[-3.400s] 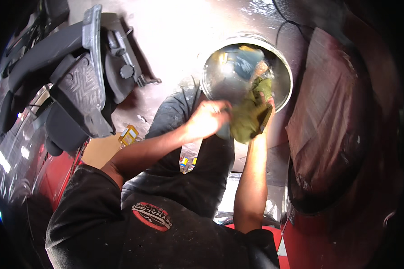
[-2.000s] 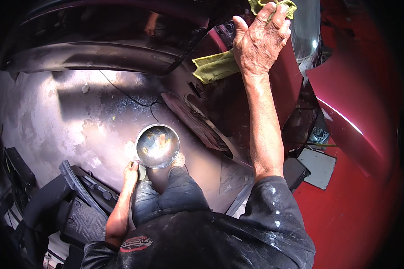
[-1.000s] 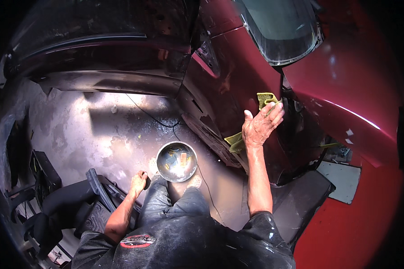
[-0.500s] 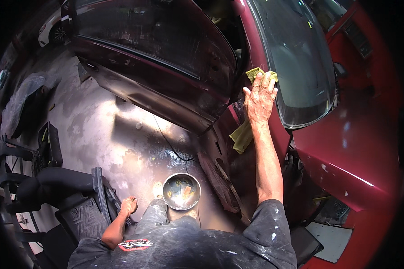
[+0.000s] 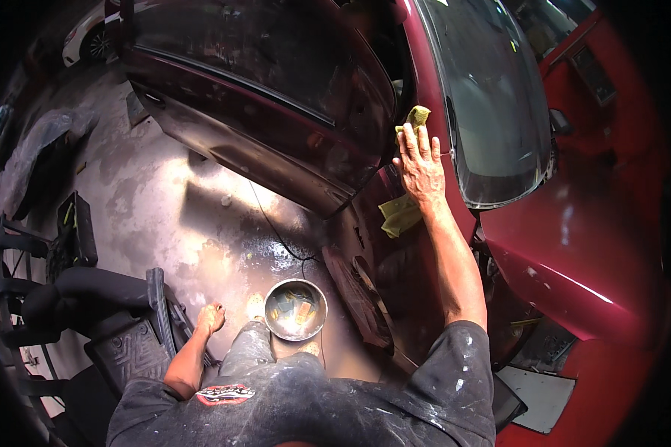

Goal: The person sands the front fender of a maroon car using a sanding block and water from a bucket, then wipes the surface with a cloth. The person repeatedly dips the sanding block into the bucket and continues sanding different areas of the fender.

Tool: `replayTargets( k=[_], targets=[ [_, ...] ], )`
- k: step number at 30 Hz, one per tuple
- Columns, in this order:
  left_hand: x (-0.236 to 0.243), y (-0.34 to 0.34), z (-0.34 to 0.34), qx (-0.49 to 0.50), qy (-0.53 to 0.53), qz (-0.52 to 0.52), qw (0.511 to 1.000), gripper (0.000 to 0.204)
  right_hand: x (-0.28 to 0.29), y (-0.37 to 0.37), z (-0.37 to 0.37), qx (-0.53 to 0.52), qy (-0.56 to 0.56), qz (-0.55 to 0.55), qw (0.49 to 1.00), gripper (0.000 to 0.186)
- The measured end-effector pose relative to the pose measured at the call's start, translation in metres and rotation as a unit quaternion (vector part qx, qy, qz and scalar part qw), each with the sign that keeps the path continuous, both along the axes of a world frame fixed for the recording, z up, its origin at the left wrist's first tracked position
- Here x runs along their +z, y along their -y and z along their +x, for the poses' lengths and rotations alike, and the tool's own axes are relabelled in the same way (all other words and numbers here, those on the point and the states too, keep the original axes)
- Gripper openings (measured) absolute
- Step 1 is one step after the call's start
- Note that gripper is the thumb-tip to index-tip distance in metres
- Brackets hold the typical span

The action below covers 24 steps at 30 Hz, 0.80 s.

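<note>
My right hand reaches far forward, fingers extended over a bunched yellow cloth and pressing it to the maroon windshield pillar of a car. The cloth pokes out past the fingertips, beside the windshield. Below that wrist, a second yellow cloth lies against the car's side near the open door. Low on the left, my left hand hangs with its fingers curled, and nothing shows in it. Between the two arms, a round metal bowl holds water and several small pads or blocks.
A dark cable runs over the stained floor from under the door. Black plastic parts and a stand crowd the left. The maroon hood spreads to the right, with a white panel lower down. A wrapped part stands far left.
My right hand has slid the cloth slightly left and forward along the pillar, and the cloth is now more bunched. My left hand has shifted a little upward in view, still curled.
</note>
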<state>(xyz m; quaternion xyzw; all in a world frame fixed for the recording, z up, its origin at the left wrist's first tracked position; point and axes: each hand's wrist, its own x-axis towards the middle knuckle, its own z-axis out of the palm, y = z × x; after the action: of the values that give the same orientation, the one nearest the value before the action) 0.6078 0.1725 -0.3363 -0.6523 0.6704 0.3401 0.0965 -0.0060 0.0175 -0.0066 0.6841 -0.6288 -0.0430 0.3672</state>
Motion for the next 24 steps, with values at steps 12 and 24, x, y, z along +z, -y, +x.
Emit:
replayTargets(
  k=[12, 24],
  targets=[
    [0.048, -0.053, -0.030, 0.050, -0.051, -0.038, 0.997, 0.033, -0.088, -0.187, 0.013, 0.021, 0.029, 0.163, 0.986, 0.078],
    [0.050, -0.097, -0.109, 0.022, -0.192, -0.182, 0.964, 0.029, -0.181, -0.374, 0.004, 0.113, -0.076, 0.403, 0.905, 0.061]
  ],
)
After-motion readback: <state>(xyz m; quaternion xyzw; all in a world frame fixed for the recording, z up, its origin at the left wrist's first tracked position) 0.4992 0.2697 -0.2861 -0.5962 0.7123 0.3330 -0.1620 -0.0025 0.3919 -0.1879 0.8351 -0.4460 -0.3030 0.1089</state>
